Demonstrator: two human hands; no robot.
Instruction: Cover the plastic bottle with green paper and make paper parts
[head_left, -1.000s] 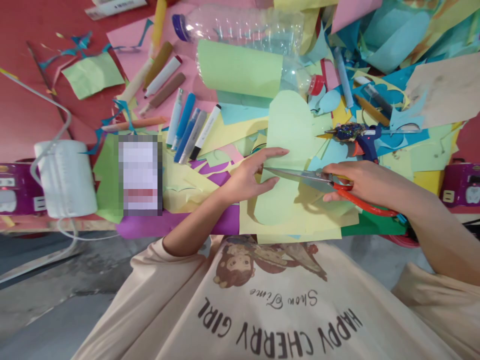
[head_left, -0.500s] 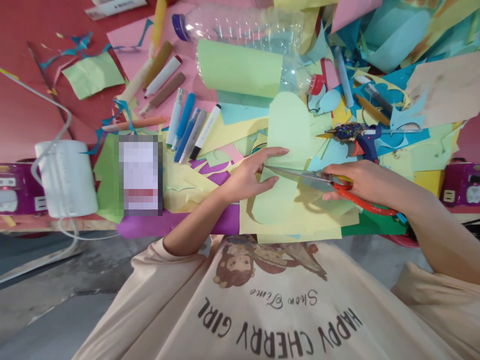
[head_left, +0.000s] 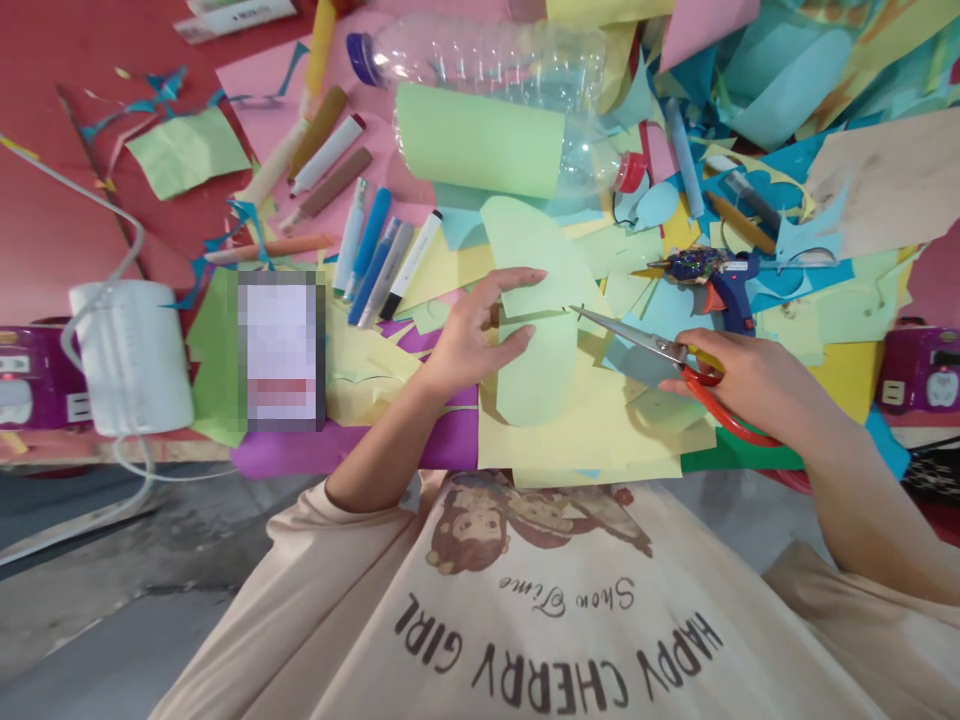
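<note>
My right hand (head_left: 739,375) grips the scissors (head_left: 645,338) by their red and yellow handles. Their blades look nearly closed, tips pointing left beside the light green paper. That paper shows as an upper piece (head_left: 551,265) and a lower piece (head_left: 538,385), with a cut line running between them. My left hand (head_left: 480,330) is at their left edge, thumb and index finger spread apart. The index finger lies over the upper piece and the thumb over the lower one. My other left fingers are partly hidden. Pale yellow paper (head_left: 622,435) lies underneath.
Plastic bottles, one with a purple cap (head_left: 364,58) and one wrapped in green paper (head_left: 480,140), lie behind. Several markers (head_left: 382,255) are left of centre. A glue gun (head_left: 712,275) lies right, among paper scraps. A blurred phone-like screen (head_left: 281,350) and white device (head_left: 135,355) are left.
The scissors have drawn back to the right, out of the green paper. The upper piece has shifted left and tilted, and the paper now shows a cut line across it.
</note>
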